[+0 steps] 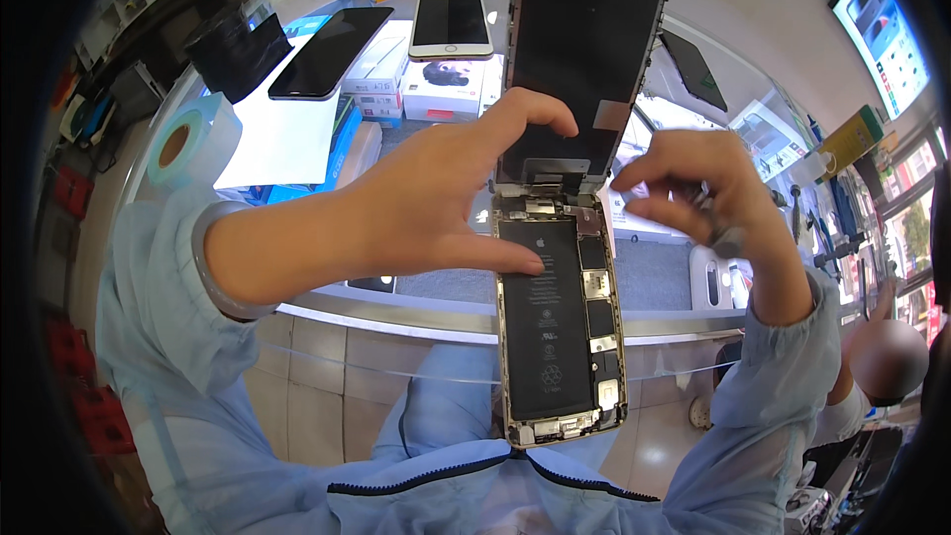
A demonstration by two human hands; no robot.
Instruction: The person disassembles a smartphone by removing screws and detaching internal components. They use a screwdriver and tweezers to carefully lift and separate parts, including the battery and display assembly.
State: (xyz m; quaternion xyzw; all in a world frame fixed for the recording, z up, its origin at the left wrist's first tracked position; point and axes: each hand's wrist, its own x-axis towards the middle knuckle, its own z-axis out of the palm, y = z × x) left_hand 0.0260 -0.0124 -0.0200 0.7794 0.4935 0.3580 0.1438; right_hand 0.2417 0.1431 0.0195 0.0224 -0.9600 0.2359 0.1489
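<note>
An opened smartphone stands before me: its lower half with the black battery (545, 337) and bare circuit parts is nearest, and the dark display half (584, 40) is folded up at the far end. My left hand (426, 188) grips it near the fold, the thumb lying on the battery and the index finger bent over the display half. Its other fingers are hidden. Just right of the fold is my right hand (708, 183), fingers curled and slightly blurred. A small grey, rounded thing (729, 242) shows under its fingers; I cannot make out its kind.
Around the glass counter lie a black phone (332, 53), a white phone (452, 22), a dark flat panel (693, 71), boxes (443, 91) and a tape roll (180, 144). Several tools (834, 256) stand at right. Another person (852, 376) is at the lower right.
</note>
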